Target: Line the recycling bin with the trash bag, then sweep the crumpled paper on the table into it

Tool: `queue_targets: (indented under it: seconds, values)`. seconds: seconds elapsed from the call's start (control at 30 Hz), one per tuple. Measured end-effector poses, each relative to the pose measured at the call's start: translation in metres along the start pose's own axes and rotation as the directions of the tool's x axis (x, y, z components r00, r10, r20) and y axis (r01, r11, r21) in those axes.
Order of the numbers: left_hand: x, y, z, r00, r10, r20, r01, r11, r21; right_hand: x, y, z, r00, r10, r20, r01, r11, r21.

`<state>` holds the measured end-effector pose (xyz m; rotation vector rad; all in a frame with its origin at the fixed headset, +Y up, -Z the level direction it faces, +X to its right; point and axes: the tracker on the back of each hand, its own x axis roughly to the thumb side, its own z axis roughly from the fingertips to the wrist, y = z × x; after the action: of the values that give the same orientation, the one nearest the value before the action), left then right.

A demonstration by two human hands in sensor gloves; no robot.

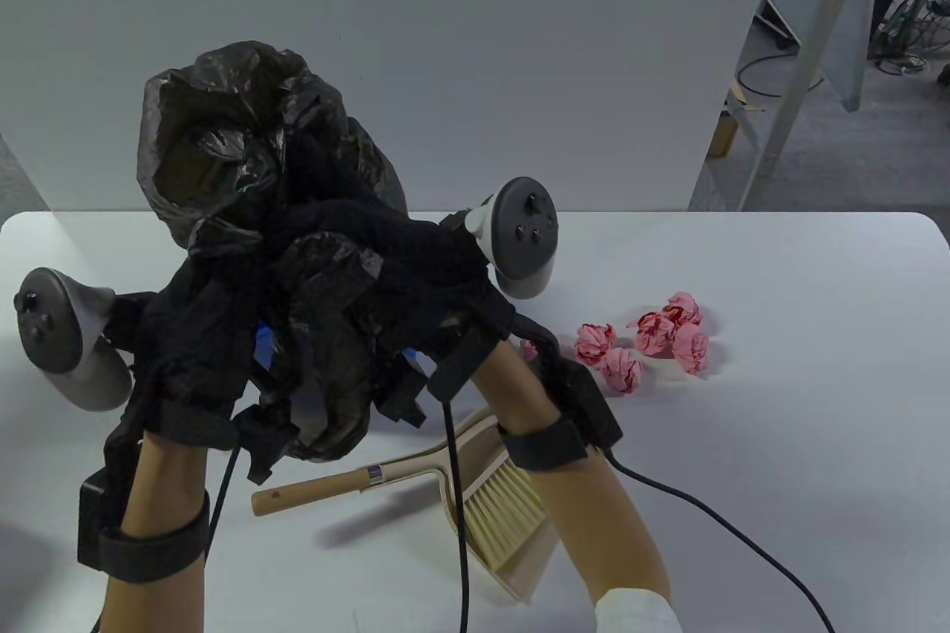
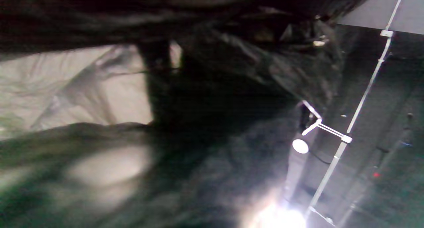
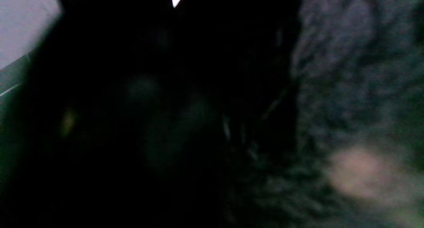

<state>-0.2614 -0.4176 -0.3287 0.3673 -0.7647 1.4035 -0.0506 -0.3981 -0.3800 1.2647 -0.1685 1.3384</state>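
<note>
A crumpled black trash bag (image 1: 245, 136) is held up above the table's left half, its mouth open toward the camera. My left hand (image 1: 200, 336) and my right hand (image 1: 415, 269), both in black gloves, grip its bunched plastic from below. A blue patch (image 1: 265, 347), perhaps the recycling bin, peeks out under the bag. Several pink crumpled paper balls (image 1: 653, 340) lie on the white table (image 1: 779, 440) to the right. In the left wrist view black plastic (image 2: 258, 56) fills the frame. The right wrist view is dark and blurred.
A beige dustpan (image 1: 519, 551) with a wooden-handled brush (image 1: 415, 477) lies near the front edge, under my right forearm. Black cables (image 1: 712, 514) trail from the wrists across the table. A grey wall stands behind the table.
</note>
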Motion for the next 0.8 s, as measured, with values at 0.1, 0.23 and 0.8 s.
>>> queue_targets:
  seconds: [0.1,0.23,0.8]
  values:
    - [-0.027,0.014,-0.005,0.998,-0.003,-0.064,0.006,0.999,0.039,-0.033,-0.002,-0.005,0.999,-0.02,-0.049,0.02,1.0,-0.012]
    - [-0.082,0.038,-0.013,0.974,0.032,-0.223,-0.014,0.996,0.083,-0.086,-0.006,-0.002,0.974,-0.016,-0.227,0.004,0.998,-0.055]
    - [-0.128,0.105,0.068,0.257,-0.545,-0.798,0.827,0.551,-0.109,-0.163,-0.083,0.106,0.328,0.555,-0.765,-0.746,0.649,0.151]
